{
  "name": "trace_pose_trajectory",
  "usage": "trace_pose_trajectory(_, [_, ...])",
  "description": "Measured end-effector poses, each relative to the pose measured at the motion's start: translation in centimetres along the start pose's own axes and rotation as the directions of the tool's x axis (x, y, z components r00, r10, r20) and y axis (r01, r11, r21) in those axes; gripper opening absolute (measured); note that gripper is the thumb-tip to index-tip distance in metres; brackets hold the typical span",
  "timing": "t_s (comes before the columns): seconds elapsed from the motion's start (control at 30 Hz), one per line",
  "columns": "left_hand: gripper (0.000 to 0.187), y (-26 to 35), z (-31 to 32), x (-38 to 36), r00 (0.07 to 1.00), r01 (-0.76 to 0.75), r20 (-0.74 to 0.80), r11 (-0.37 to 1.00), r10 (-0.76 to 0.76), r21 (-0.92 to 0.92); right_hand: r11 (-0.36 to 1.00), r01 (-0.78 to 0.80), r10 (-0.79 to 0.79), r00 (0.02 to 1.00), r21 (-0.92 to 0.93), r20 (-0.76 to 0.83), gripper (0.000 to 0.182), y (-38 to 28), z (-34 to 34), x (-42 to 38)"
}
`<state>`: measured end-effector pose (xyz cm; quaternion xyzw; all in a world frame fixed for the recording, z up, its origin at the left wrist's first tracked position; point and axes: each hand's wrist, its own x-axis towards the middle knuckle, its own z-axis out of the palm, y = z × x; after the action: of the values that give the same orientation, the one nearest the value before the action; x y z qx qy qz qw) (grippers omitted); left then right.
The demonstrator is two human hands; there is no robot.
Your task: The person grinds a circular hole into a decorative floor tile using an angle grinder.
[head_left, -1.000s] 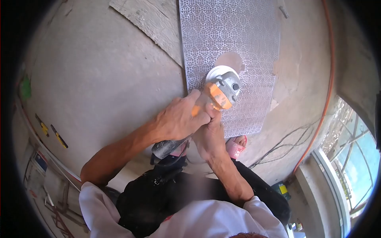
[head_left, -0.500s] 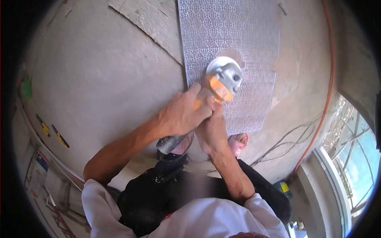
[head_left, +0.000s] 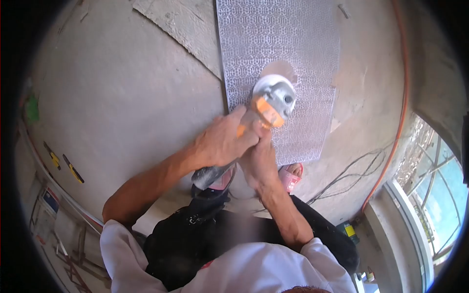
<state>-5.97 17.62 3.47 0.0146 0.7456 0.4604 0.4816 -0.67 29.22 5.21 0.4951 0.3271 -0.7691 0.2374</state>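
Note:
Both of my hands are wrapped round an angle grinder [head_left: 273,105] with a grey metal head, an orange collar and a dark rear body. My left hand [head_left: 222,139] closes over the body from the left. Just below the collar, my right hand [head_left: 259,161] grips from the right, its thumb up against the tool. Under the head a pale round disc or guard [head_left: 264,84] lies over a patterned grey tile [head_left: 254,39]. A rounded brownish opening [head_left: 281,68] shows in the tile beyond the disc. The disc's contact with the tile's edge is hidden.
A flat board [head_left: 181,34] lies left of the tile. Two yellow-and-black utility knives [head_left: 73,168] rest at far left. Thin black cable [head_left: 356,171] and an orange hose [head_left: 401,97] run along the right. My feet in pink sandals [head_left: 291,177] are close to the tile's near edge.
The grinder has shifted slightly toward me over the tile, so more of the rounded opening shows beyond the disc. Both hands keep their grip. The whole view has drifted a little.

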Motion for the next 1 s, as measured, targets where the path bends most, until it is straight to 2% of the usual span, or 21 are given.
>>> trace_pose_trajectory(0.07, [0.043,0.4,-0.5,0.6,1.000,-0.001,-0.013,0.999,0.000,-0.047,1.000,-0.006,0.007,1.000,-0.009,0.027,0.057,0.0,-0.7,0.4])
trace_pose_trajectory(0.13, [0.043,0.2,-0.2,0.2,1.000,0.002,0.009,1.000,-0.002,-0.022,1.000,-0.012,0.011,1.000,0.026,0.027,0.057,0.0,-0.2,0.3])
trace_pose_trajectory(0.17, [0.043,0.2,-0.2,0.1,1.000,0.006,0.019,1.000,-0.006,-0.008,1.000,-0.010,0.010,1.000,0.005,-0.022,0.056,-0.2,0.3,-0.4])
trace_pose_trajectory(0.27, [0.043,0.3,0.0,0.2,1.000,-0.010,-0.015,1.000,0.010,-0.001,1.000,-0.013,0.012,0.999,-0.008,-0.036,0.057,-0.2,0.0,-0.1])
trace_pose_trajectory(0.33, [0.044,0.4,-0.2,0.4,1.000,0.003,-0.011,1.000,-0.004,-0.014,1.000,-0.013,0.013,1.000,-0.005,0.000,0.057,-0.3,-0.2,0.1])
trace_pose_trajectory(0.37, [0.044,0.6,-0.6,0.7,1.000,0.000,-0.024,1.000,0.000,-0.013,1.000,-0.002,0.002,0.999,-0.006,0.034,0.057,-0.6,0.0,0.4])
trace_pose_trajectory(0.47, [0.045,0.1,-0.2,0.3,1.000,0.008,0.016,0.999,-0.009,0.043,0.998,0.049,-0.049,0.999,0.036,-0.004,0.057,-0.1,0.4,-0.2])
trace_pose_trajectory(0.57, [0.046,0.5,-0.4,0.6,0.998,-0.039,-0.049,0.999,0.040,0.021,1.000,-0.004,0.004,0.998,-0.003,0.064,0.057,-0.4,-0.7,0.7])
trace_pose_trajectory(0.67, [0.047,-0.3,-0.1,0.9,0.997,-0.046,-0.062,0.999,0.045,-0.006,1.000,-0.013,0.013,0.999,0.003,0.040,0.056,-0.7,-0.3,0.7])
trace_pose_trajectory(0.77, [0.047,0.0,0.0,0.6,1.000,-0.011,0.007,1.000,0.011,0.028,0.998,0.035,-0.036,0.999,0.043,0.001,0.055,-0.5,0.2,0.0])
trace_pose_trajectory(0.87, [0.046,0.0,0.3,1.1,0.997,-0.049,-0.058,0.999,0.047,-0.023,0.999,0.024,-0.023,0.999,-0.033,0.032,0.055,-0.4,-1.4,1.2])
trace_pose_trajectory(0.97, [0.046,-0.1,0.5,1.2,1.000,-0.019,-0.006,1.000,0.019,-0.012,0.993,0.114,-0.114,0.993,0.012,0.018,0.055,0.0,-1.1,1.3])
trace_pose_trajectory(1.0, [0.046,0.0,0.4,1.5,0.998,-0.041,-0.046,0.999,0.040,-0.021,0.993,0.117,-0.117,0.993,-0.011,0.037,0.055,-0.2,-1.2,1.7])
